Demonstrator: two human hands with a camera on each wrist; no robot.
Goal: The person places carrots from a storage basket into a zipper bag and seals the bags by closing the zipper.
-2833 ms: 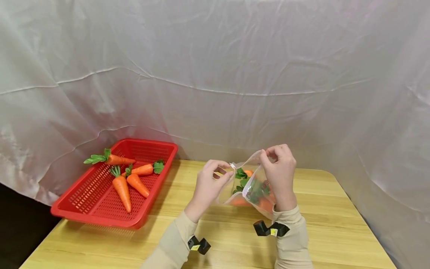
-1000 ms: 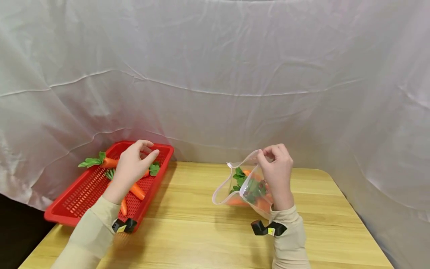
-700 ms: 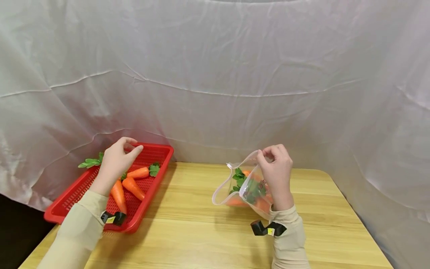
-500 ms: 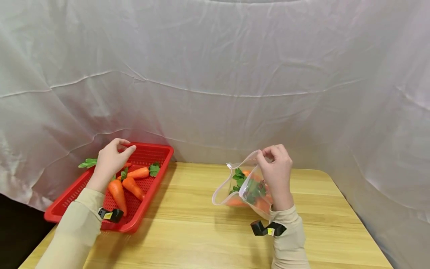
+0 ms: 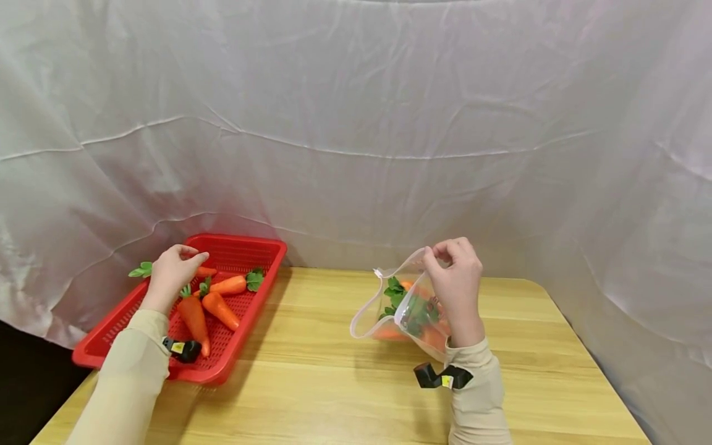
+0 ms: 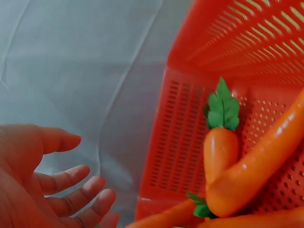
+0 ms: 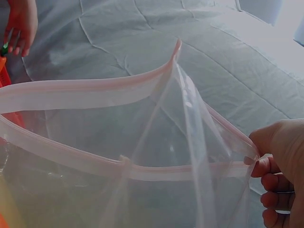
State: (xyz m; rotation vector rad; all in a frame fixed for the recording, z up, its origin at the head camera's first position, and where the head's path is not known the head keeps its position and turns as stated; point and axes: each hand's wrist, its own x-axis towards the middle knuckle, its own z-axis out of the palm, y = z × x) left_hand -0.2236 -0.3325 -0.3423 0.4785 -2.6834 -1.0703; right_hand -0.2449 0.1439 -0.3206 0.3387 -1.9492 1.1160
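Above the left side of the bright red, perforated plastic basket (image 5: 250,252), the left hand (image 5: 171,275) hangs with fingers loosely bent and apart, holding nothing. Nearest to it is a tapered orange carrot with green leaves (image 5: 206,271); its leaves reach past the basket's left rim, and the hand hides its middle. Three other smooth orange carrots (image 5: 220,310) lie on the basket's floor. Well to the right of the basket, the right hand (image 5: 457,284) pinches the upper edge of a transparent plastic bag with a pale pink zip strip (image 5: 408,309), so its mouth gapes toward the basket. Some leafy carrots are inside this bag.

By their gloss, I judge the carrots to be light, firm and perhaps artificial, not easily damaged but a little slippery. The thick end just below the leaves should give the surest hold; the leaves seem too flimsy, and the tip too narrow. The bag is probably limp and would fold if released, so its stiffer strip is the right place to hold.
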